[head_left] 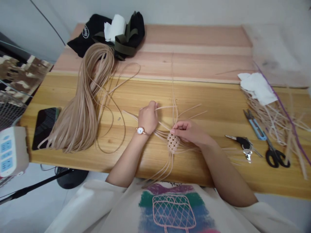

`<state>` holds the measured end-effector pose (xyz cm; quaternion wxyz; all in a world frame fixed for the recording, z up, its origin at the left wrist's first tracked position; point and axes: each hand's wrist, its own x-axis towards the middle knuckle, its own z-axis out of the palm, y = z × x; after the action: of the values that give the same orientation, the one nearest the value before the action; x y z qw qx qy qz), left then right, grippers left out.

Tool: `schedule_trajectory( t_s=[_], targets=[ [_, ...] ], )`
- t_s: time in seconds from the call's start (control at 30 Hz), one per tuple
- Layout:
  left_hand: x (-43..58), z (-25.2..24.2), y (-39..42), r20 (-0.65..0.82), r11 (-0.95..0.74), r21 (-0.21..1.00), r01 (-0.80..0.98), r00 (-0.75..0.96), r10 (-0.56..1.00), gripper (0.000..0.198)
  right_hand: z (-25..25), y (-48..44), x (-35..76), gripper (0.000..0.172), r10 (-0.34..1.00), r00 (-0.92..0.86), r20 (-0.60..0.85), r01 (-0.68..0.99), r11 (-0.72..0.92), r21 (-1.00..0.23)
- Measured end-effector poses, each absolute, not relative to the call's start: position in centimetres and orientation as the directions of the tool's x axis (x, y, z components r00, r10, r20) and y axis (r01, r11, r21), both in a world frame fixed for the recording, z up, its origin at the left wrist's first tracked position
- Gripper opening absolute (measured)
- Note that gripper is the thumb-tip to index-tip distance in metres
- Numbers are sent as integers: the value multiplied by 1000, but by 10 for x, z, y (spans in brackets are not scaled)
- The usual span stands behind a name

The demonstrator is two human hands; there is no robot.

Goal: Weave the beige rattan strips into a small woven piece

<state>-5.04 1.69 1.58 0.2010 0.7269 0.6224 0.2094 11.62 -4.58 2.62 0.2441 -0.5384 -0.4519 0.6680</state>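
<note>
While a small, tan, checker-woven patch of flat reed strips point(173, 142) is held down near the front edge of the long yellow wooden worktable point(213, 97), loose strands fan out from it in every direction. The right hand point(188, 131) is laid over the upper right of the patch, fingers nearly closed and pressed flat, pinning the weave to the wood. Just left of the patch, the left hand point(148, 116), with a small round wristwatch point(140, 130) worn below it, is curled shut around one pale strand, which is drawn sideways.

Risk is judged to lie in the loose ends: should pressure from the right hand be eased while the strand is pulled, the few woven rows could be slid open or skewed. A strand bent too sharply could be kinked or split.

Far left of the patch, a thick hank of beige flat reed point(84, 106) is spread, and stray loops from it could be snagged by the left forearm. Well to the right of the patch, a bunch of keys point(244, 145), black-handled scissors point(272, 152) and blue snips point(255, 124) are laid beside a heap of offcut strips point(279, 123), into which the working strands could be tangled.
</note>
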Motion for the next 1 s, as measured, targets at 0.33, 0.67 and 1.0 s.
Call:
schedule_trajectory(
  t_s=[0.33,0.67,1.0],
  targets=[
    [-43,26,8,-178,160,984,79,448,876,18,14,-45,120,29,869,-304,-389,-102,-436,-894],
    [-41,26,5,-256,245,965,88,497,829,24,10,-44,116,34,888,-189,-420,-141,-448,-883],
    [-40,26,7,-280,253,960,124,514,811,14,8,-46,105,28,954,-71,-291,-99,-297,-950]
  ],
)
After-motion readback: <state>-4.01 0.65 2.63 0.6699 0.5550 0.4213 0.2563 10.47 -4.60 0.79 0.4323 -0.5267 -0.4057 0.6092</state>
